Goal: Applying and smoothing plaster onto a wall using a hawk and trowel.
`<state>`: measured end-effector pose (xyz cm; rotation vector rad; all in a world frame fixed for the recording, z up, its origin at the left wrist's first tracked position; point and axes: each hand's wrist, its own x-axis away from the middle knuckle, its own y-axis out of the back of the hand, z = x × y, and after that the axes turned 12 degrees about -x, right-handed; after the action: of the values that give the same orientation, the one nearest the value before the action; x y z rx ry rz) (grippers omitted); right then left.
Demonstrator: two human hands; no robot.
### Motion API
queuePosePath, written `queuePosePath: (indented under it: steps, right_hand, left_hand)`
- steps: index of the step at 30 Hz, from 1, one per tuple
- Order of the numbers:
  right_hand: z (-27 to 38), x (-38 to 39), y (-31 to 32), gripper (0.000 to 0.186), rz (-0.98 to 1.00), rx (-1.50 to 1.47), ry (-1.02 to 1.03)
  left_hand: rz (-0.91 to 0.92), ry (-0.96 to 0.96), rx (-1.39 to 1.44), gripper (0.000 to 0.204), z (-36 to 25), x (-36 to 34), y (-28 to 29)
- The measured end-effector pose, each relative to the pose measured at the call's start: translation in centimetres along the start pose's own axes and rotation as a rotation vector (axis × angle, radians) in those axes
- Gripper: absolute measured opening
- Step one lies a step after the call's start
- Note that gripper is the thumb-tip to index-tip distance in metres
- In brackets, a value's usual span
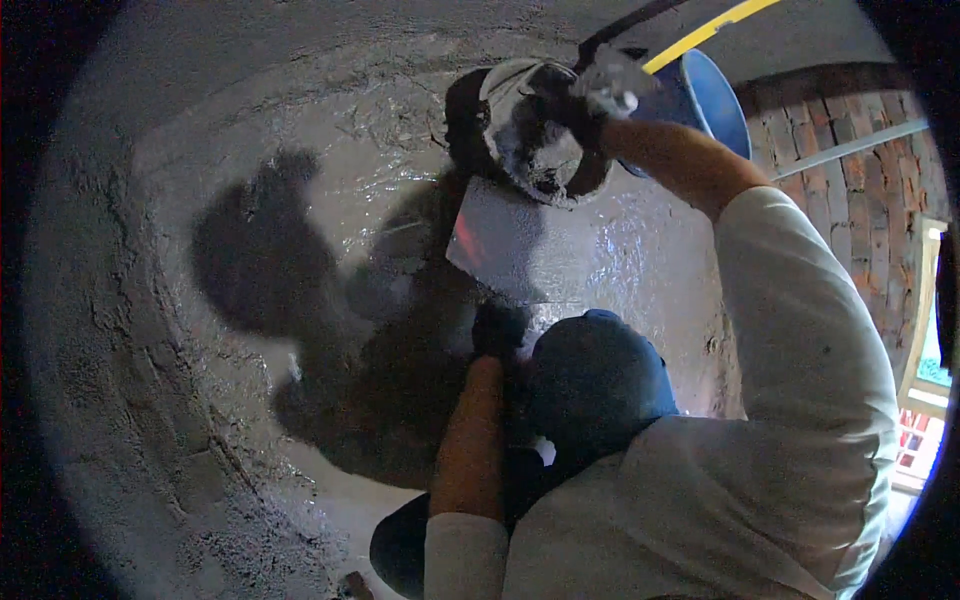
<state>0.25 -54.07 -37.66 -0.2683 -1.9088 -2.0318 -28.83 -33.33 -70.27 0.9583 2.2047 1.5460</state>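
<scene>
In a dark glove, my left hand (500, 327) is closed at the near edge of a broad, flat metal plate (515, 245). The plate's far end lies against the rim of a round, mortar-smeared bucket (597, 183). Grey wet mortar (553, 160) shows inside that bucket. My right hand (608, 85), in a grey, smeared glove, is at the bucket's far right rim. Its fingers are blurred, and they seem closed around a tool with a pale rounded handle end (627, 101). The rest of that tool is hidden.
A blue bucket (718, 95) stands beyond my right forearm, with a yellow bar (710, 35) beside it. Wet grey mortar (390, 150) covers the surface around. A dark blue rounded cloth shape (600, 375) sits near my left wrist. Bare brickwork (850, 170) and a window (930, 330) are at right.
</scene>
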Motion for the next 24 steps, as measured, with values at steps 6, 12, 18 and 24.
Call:
queuePosePath:
  steps: [6,12,18,24]
  right_hand:
    - [-2.5,4.2,-1.4,0.017,0.316,0.646,0.534]
    - [7.7,7.1,7.8,0.026,0.182,0.091,0.552]
    - [2.4,1.2,4.9,0.046,0.177,0.148,0.532]
    - [1.6,0.1,-2.6,0.05,-0.087,0.117,0.622]
  left_hand:
    - [0.021,-0.106,0.11,0.037,0.3,-2.8,8.7]
    - [0.082,0.128,0.154,0.034,3.8,-0.1,8.6]
    - [0.05,0.271,0.362,0.036,4.4,0.6,6.0]
    - [0.086,0.047,0.247,0.034,4.2,-1.8,12.2]
